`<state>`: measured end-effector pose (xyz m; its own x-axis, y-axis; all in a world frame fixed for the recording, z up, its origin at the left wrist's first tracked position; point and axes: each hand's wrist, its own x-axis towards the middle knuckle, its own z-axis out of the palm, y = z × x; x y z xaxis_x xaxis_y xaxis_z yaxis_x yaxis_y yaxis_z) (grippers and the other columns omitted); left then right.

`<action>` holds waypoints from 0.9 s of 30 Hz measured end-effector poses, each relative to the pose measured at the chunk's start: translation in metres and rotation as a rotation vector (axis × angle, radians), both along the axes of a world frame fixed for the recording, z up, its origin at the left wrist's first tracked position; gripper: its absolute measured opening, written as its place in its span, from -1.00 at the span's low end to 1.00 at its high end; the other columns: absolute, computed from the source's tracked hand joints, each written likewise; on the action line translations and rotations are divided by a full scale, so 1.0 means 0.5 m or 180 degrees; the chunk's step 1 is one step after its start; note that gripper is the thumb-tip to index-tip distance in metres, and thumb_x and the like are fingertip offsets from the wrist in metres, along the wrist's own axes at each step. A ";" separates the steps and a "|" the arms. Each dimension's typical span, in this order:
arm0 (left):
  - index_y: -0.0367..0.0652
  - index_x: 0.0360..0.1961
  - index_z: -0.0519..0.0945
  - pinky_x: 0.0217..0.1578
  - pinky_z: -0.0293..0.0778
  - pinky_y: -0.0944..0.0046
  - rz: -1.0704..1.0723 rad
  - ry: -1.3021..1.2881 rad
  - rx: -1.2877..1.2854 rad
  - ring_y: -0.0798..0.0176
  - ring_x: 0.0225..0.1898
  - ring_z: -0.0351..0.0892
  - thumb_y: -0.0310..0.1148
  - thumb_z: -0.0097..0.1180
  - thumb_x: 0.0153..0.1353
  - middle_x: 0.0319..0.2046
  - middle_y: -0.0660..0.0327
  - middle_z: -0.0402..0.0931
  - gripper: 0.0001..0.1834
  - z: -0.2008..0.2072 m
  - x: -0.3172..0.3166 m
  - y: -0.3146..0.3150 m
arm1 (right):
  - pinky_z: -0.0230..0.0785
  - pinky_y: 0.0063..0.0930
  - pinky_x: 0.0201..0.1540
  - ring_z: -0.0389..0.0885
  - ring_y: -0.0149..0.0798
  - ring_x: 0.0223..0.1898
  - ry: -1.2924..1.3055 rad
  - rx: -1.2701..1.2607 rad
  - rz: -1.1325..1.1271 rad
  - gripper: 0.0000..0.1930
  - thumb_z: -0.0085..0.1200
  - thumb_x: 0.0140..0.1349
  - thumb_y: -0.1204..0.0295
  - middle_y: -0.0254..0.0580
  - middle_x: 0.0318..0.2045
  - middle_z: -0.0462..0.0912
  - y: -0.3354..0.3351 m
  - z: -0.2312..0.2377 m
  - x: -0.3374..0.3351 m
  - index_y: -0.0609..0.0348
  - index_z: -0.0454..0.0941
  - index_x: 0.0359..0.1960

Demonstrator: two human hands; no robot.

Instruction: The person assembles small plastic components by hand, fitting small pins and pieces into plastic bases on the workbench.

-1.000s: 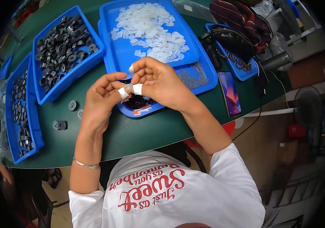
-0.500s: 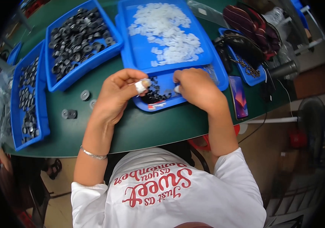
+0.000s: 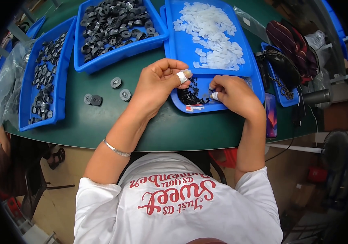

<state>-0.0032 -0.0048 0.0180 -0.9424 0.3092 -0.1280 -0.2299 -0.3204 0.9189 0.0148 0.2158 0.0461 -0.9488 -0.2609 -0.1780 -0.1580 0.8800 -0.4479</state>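
My left hand (image 3: 157, 83) is over the left side of a lower blue tray (image 3: 219, 107), with its taped thumb pressed to its curled fingers. Whatever lies in that pinch is too small or hidden to make out. Tiny black parts (image 3: 190, 96) are heaped in the tray's near left part, just beneath this hand. Over the right side of the same tray, my right hand (image 3: 239, 95) has its taped thumb and bent fingers drawn together; what they hold, if anything, cannot be seen. Flat translucent white pieces (image 3: 210, 34) fill an upper blue tray (image 3: 184, 57) resting behind both hands.
To the left, a blue bin (image 3: 121, 53) holds dark round parts, and a narrower bin (image 3: 60, 97) holds small dark pieces. Several loose discs (image 3: 116, 83) lie on the green table (image 3: 149, 134). A phone (image 3: 271, 116), a pouch (image 3: 281, 61) and a bag (image 3: 292, 44) sit at right.
The whole view has swung, so table, trays and hands appear farther right. My right hand has turned slightly, showing more of its thumb and fingers. My left hand keeps its pinch.
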 end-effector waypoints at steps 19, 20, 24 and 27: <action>-0.37 -0.13 0.50 -0.25 0.53 0.43 0.0009 0.0160 -0.0134 0.37 -0.34 0.59 -0.60 0.06 0.17 -0.32 0.14 0.58 -0.78 -0.013 -0.005 0.005 | 0.37 -0.24 -0.23 0.55 0.05 -0.31 0.0452 0.0006 0.0778 -0.87 0.03 0.01 0.64 -0.01 -0.39 0.57 -0.021 -0.019 0.000 0.26 0.55 -0.37; -0.37 -0.13 0.50 -0.25 0.52 0.42 0.0020 0.0161 -0.0062 0.37 -0.34 0.58 -0.60 0.06 0.17 -0.33 0.14 0.58 -0.78 -0.013 -0.004 0.005 | 0.38 -0.22 -0.20 0.55 0.07 -0.27 0.0490 -0.0092 0.0661 -0.86 0.01 0.02 0.63 0.04 -0.36 0.58 -0.015 -0.013 0.000 0.28 0.56 -0.36; -0.43 -0.16 0.49 -0.27 0.52 0.46 0.0031 0.0097 -0.0006 0.38 -0.38 0.57 -0.63 0.00 0.16 -0.38 0.15 0.55 -0.79 -0.002 0.000 0.003 | 0.39 -0.20 -0.14 0.57 0.08 -0.22 0.0451 0.0033 0.0190 -0.85 0.01 0.05 0.62 0.10 -0.34 0.61 0.007 0.028 0.009 0.32 0.57 -0.33; -0.42 -0.17 0.49 -0.28 0.52 0.46 0.0061 0.0212 -0.0120 0.38 -0.38 0.57 -0.65 0.00 0.12 -0.39 0.16 0.55 -0.78 -0.007 -0.001 0.001 | 0.39 -0.19 -0.14 0.58 0.08 -0.24 0.0352 0.0374 0.0038 -0.84 0.03 0.05 0.61 0.10 -0.35 0.61 0.020 0.029 0.015 0.32 0.58 -0.31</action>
